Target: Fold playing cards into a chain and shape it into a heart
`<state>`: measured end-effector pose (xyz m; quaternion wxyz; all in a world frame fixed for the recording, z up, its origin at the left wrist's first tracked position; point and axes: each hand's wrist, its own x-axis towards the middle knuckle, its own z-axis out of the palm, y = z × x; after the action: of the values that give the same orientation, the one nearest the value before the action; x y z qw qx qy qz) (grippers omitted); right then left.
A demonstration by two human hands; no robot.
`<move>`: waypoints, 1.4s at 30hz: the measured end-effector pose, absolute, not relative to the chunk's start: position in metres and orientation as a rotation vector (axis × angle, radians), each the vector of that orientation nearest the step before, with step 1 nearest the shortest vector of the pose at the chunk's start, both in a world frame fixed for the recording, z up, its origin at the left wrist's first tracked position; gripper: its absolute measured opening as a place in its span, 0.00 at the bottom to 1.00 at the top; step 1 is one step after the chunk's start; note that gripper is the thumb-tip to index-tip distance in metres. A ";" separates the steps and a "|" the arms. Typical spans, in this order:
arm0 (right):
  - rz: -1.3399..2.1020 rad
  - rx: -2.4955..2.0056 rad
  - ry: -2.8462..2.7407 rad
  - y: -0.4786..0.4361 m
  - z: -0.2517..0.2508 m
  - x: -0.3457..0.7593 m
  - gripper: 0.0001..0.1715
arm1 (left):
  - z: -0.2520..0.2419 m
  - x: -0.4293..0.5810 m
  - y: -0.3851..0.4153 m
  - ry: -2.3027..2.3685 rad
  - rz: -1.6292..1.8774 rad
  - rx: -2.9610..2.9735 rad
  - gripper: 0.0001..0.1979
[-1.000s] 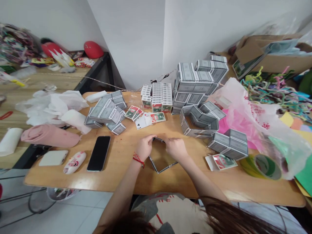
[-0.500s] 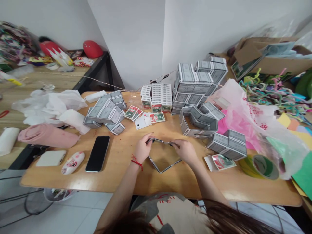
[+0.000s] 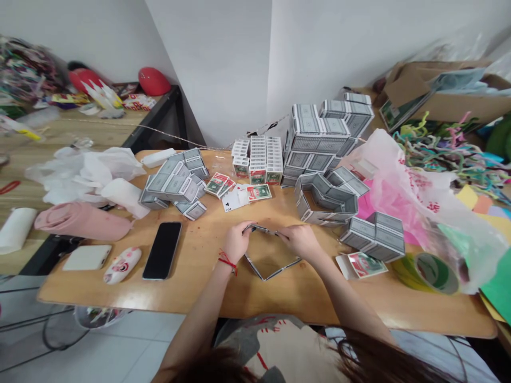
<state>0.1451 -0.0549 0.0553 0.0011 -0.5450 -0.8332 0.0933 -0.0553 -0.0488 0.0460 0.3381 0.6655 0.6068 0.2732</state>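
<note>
A thin ring of joined playing cards (image 3: 271, 272) stands on edge on the wooden table (image 3: 303, 292), bent into a heart-like outline. My left hand (image 3: 236, 242) pinches its upper left corner, a red string round the wrist. My right hand (image 3: 301, 240) pinches the top edge from the right. Both hands have closed fingers on the cards. Behind them lie loose cards (image 3: 237, 198) and small red and green card packs (image 3: 217, 184).
Grey card stacks (image 3: 327, 133) rise at the back, a thicker heart-shaped card piece (image 3: 325, 199) on the right, more stacks (image 3: 175, 183) on the left. A black phone (image 3: 162, 250), tape roll (image 3: 433, 272), pink plastic bag (image 3: 403, 186) and white bags (image 3: 85, 173) surround the work spot.
My right hand slid a little right along the top edge and back, and the card ring opened wider. The view shifted slightly.
</note>
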 end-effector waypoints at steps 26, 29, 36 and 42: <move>0.325 -1.676 -2.748 -0.046 0.064 0.134 0.17 | 0.046 -0.049 -0.054 1.595 0.713 1.759 0.13; 0.342 -1.695 -2.751 -0.047 0.065 0.133 0.15 | 0.046 -0.049 -0.056 1.594 0.715 1.776 0.13; 0.363 -1.695 -2.761 -0.048 0.068 0.128 0.17 | 0.047 -0.047 -0.058 1.623 0.702 1.814 0.13; 0.381 -1.734 -2.748 -0.047 0.069 0.129 0.15 | 0.046 -0.046 -0.058 1.636 0.689 1.820 0.13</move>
<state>0.1287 -0.0468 0.0689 -0.0651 -0.5288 -0.8382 0.1163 -0.0457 -0.0582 0.0458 0.2950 0.6840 0.6149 0.2589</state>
